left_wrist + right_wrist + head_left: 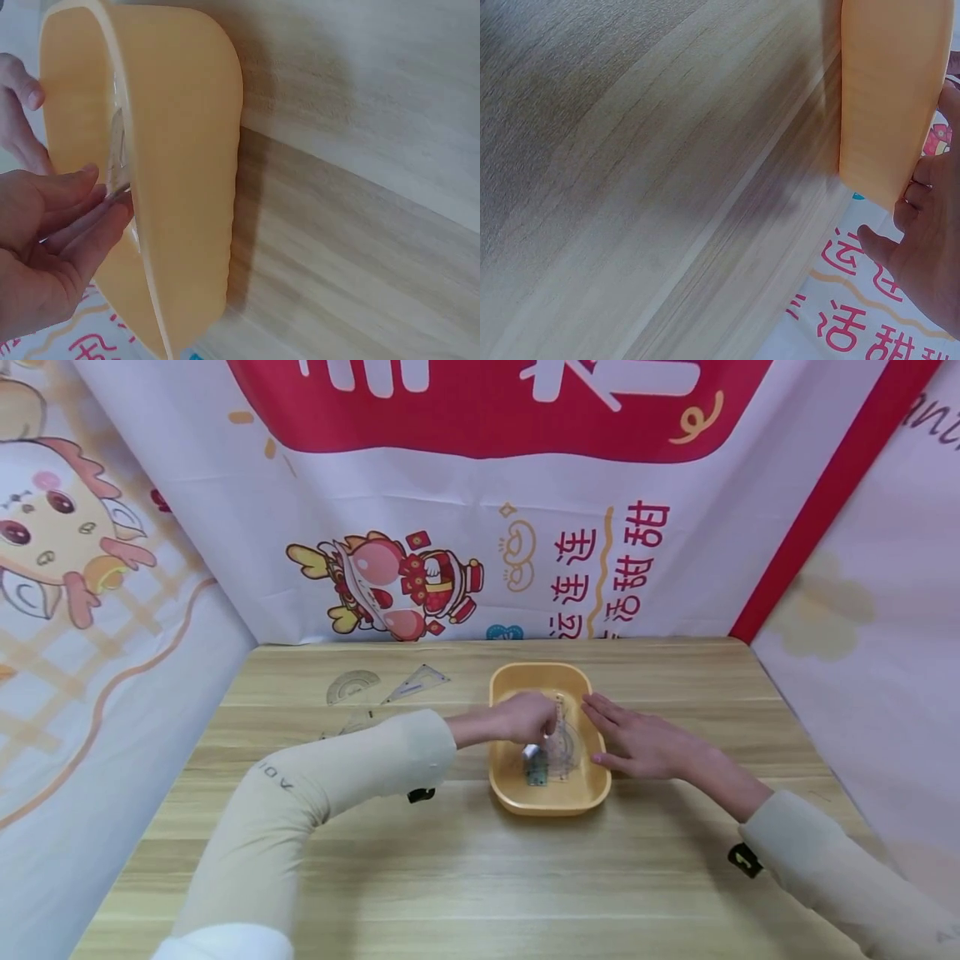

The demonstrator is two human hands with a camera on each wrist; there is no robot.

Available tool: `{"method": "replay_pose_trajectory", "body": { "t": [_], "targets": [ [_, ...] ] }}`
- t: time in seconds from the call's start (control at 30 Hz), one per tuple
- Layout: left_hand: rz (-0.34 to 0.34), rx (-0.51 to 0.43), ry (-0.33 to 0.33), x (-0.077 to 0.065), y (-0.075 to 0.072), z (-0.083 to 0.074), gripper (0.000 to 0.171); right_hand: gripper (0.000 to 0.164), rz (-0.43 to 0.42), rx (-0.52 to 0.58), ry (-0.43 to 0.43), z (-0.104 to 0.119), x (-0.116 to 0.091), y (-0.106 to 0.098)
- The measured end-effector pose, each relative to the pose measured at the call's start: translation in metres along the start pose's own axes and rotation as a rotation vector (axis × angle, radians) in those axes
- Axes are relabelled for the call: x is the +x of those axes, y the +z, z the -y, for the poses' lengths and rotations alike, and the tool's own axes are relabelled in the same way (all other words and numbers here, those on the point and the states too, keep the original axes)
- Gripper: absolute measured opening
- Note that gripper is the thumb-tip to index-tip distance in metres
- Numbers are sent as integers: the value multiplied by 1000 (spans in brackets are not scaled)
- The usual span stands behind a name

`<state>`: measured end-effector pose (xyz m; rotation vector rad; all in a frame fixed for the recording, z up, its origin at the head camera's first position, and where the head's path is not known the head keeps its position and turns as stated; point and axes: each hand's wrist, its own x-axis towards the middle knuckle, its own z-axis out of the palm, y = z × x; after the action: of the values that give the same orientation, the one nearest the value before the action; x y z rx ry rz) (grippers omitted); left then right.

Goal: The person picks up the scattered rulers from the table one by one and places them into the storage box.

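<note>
Looking down from the head view, we had our left hand (527,717) over a yellow-orange, round-cornered plastic basin (550,810) on the pale wood-grain table (465,885). Inside the basin lay a clear plastic tool with a curved edge (567,747) and a translucent greenish flat piece (536,768), both too blurred to read closely. Our right hand (645,743) rested at the basin's right rim, its fingers fairly straight, the thumb spread away. Left of the basin lay a clear plastic half-round protractor (352,686) and, just beside it, a clear plastic triangular set square (422,682). We judged the work partway: some drawing tools lay out on the wood, others were in the basin to be dealt with. Whether pieces were going in or coming out, we could not tell.

From the left wrist, we saw our left thumb and fingertips pinching a thin clear plastic piece (118,150) just inside the rim; its placing was unfinished.

From the right wrist, our right fingers lay against the basin's edge, one apart from the rest, and no tool showed in them.
</note>
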<state>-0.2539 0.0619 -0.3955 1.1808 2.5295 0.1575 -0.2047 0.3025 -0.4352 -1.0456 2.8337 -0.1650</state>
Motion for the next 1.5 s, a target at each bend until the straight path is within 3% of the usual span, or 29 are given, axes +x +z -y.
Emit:
{"method": "replay_pose_trajectory", "body": {
  "t": [0.33,0.6,0.8,1.1,1.33,1.5],
  "targets": [
    [-107,-123,69,-19,-7,24,21,78,24,18,38,0,-2,0],
    [-139,-234,27,-40,-13,48,25,79,42,12,67,-2,-4,1],
    [-199,-295,-10,-53,-18,66,27,80,50,8,68,-2,-4,1],
    [-277,-273,-78,-70,-27,96,27,80,61,11,76,0,-3,1],
    [-324,-218,-174,-73,-24,134,27,79,57,9,62,2,1,0],
    [-325,-177,-206,-77,-20,154,30,80,61,8,61,4,3,0]
  ]
}}
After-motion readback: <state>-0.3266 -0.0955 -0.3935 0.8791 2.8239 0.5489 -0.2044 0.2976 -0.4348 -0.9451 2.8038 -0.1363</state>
